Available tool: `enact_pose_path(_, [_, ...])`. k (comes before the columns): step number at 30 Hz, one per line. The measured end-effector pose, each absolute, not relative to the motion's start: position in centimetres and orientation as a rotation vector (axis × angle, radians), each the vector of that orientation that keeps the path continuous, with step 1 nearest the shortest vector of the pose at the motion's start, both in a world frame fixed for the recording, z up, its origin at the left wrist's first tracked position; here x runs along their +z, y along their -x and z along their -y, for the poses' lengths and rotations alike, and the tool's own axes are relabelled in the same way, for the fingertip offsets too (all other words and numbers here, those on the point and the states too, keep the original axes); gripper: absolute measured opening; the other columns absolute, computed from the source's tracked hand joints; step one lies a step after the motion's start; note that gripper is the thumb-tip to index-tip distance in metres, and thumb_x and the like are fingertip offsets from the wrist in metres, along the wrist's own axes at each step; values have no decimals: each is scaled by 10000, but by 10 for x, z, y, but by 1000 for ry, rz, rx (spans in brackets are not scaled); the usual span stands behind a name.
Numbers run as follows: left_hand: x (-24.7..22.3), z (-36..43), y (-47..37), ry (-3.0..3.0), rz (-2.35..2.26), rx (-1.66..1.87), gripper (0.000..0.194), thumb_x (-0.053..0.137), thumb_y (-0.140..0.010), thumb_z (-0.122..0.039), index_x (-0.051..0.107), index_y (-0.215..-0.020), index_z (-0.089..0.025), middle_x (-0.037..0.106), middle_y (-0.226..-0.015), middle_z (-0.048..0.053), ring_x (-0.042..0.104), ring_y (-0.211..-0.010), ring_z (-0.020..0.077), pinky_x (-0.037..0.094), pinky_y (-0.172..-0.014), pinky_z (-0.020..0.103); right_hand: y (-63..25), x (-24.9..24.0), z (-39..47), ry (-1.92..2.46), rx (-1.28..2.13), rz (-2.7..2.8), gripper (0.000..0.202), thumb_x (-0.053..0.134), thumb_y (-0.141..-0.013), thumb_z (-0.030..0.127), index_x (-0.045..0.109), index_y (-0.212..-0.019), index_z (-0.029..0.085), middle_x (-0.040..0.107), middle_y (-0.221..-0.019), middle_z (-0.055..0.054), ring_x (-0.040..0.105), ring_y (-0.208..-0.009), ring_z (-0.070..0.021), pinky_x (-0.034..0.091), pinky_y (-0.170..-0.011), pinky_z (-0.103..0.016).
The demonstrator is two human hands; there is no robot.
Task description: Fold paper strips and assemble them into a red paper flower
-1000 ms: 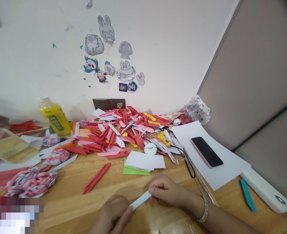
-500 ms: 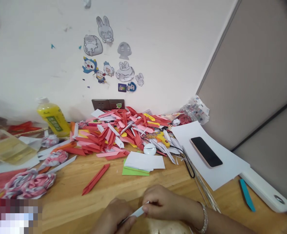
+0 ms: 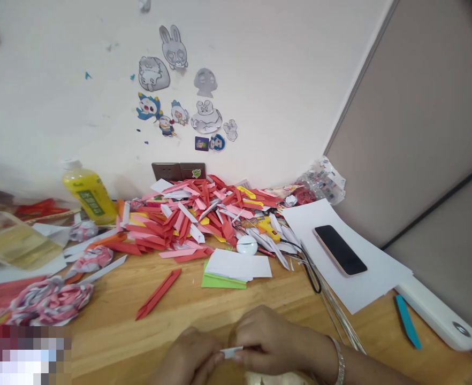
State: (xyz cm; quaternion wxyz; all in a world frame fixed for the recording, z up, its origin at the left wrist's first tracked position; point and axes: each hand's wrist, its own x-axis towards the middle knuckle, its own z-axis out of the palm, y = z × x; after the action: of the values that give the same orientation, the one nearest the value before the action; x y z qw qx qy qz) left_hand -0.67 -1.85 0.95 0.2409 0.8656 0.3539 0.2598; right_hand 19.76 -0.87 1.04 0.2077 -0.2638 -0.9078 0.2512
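A small folded strip of white paper (image 3: 231,352) is pinched between my two hands at the bottom centre. My left hand (image 3: 191,354) grips its left end, with the fingers closed. Its right end is in the closed fingers of my right hand (image 3: 263,339), which has a silvery bracelet at the wrist. Beyond my hands lie white paper sheets (image 3: 236,264) on top of green paper (image 3: 220,282). A single red folded strip (image 3: 158,294) rests on the table to the left of them.
Behind is a large heap of folded paper strips (image 3: 180,219), with a yellow glue gun (image 3: 268,229) at its right. A yellow drink bottle (image 3: 89,192) stands left. A phone (image 3: 340,250) lies on white sheets at right, near a teal cutter (image 3: 407,322).
The white strip has turned from slanting to nearly level, and less of it shows between my fingers. My right hand has shifted slightly down.
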Motion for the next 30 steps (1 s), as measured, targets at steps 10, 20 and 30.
enact_pose_path(10, [3, 15, 13, -1571, -1062, 627, 295, 574, -783, -470, 671, -751, -193, 518, -455, -55, 442, -414, 94, 329, -437, 188, -205, 24, 1, 739, 677, 2313, 367, 311, -871, 322, 206, -539, 207, 265, -486, 48, 282, -458, -98, 231, -475, -262])
enact_pose_path(20, [6, 6, 13, -1236, -1059, 857, 646, 571, -720, -620, 474, -1158, -155, 564, -451, -78, 410, -358, 83, 294, -406, 194, -222, 35, -6, 1031, 614, 1873, 448, 328, -882, 470, 279, -518, 214, 328, -489, 34, 353, -472, -113, 281, -477, -248])
enact_pose_path(30, [7, 7, 9, -1133, -1071, 891, 566, 551, -705, -659, 563, -980, -164, 602, -462, -43, 486, -424, 120, 364, -462, 231, -249, 27, -40, 1694, 243, 1509, 183, 584, -759, 356, 524, -714, 189, 473, -572, 36, 427, -526, -139, 308, -490, -242])
